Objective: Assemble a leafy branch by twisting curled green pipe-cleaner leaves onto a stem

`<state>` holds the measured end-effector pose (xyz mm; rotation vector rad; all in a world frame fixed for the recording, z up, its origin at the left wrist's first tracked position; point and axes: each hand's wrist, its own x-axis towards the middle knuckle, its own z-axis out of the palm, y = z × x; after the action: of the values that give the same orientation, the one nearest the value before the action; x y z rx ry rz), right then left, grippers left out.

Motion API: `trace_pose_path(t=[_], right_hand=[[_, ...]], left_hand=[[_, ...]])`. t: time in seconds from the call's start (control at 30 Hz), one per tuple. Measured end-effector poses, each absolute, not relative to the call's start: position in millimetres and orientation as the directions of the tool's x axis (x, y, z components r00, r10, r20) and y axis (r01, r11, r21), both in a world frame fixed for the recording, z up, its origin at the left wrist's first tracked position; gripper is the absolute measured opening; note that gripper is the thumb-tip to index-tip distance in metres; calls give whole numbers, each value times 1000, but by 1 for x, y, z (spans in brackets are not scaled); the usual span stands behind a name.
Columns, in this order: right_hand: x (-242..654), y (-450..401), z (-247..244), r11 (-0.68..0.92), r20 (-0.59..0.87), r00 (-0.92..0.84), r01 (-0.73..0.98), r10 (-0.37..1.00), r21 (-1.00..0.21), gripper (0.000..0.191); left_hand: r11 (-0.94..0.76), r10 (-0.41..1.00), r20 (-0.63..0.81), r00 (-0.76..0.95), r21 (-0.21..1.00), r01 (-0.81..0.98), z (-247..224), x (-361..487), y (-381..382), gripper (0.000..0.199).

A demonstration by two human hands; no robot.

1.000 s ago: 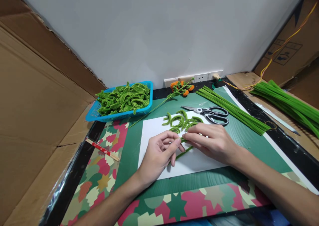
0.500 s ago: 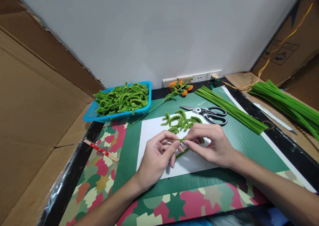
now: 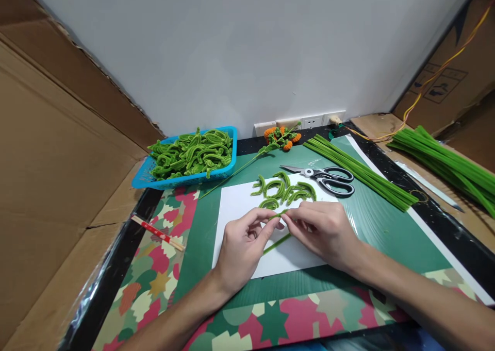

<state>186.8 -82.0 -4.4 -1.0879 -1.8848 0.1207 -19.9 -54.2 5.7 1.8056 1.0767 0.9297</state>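
Note:
Between the fingertips of both hands is a short green pipe cleaner, mostly covered by the fingers. My left hand pinches its left end with thumb and forefinger, and my right hand pinches its right end close by. Another green pipe cleaner piece lies on the white paper below the hands. Just beyond the fingers rest several curled green pipe cleaner pieces. Scissors with black and grey handles lie behind my right hand, blades a little apart.
At the back left stands a blue basket heaped with bent green pieces. An orange-flowered pipe cleaner stem lies beside it. Straight green pipe cleaners lie at the right, with a further bundle beyond. Wrapped chopsticks rest at left.
The fingers of both hands have shifted slightly on the held pipe cleaner, and my right hand's fingers have closed in lower. More of the piece on the paper shows.

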Motion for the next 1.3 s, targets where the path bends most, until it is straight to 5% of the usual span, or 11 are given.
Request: trace_pose_path(t=[0.17, 0.47, 0.73, 1.07, 1.2, 1.3], right_hand=[[188, -80, -5, 656, 723, -303, 706, 620, -267, 32], [188, -80, -5, 664, 714, -334, 708, 616, -242, 27], [199, -75, -4, 675, 736, -338, 706, 587, -215, 21], [213, -74, 2, 764, 773, -483, 645, 411, -4, 22], [206, -77, 2, 768, 763, -416, 621, 494, -159, 18], [197, -80, 5, 657, 623, -247, 450, 742, -604, 16]], left_hand=[[-310, 910, 183, 373, 896, 318, 6, -20, -55, 17], [-171, 909, 43, 414, 946, 276, 7, -21, -59, 24], [150, 842, -152, 518, 988, 47, 16, -20, -50, 28], [188, 804, -162, 572, 982, 13, 20, -20, -47, 26], [99, 817, -115, 564, 993, 59, 22, -20, -52, 24], [-214, 853, 96, 513, 961, 176, 20, -25, -51, 15]])
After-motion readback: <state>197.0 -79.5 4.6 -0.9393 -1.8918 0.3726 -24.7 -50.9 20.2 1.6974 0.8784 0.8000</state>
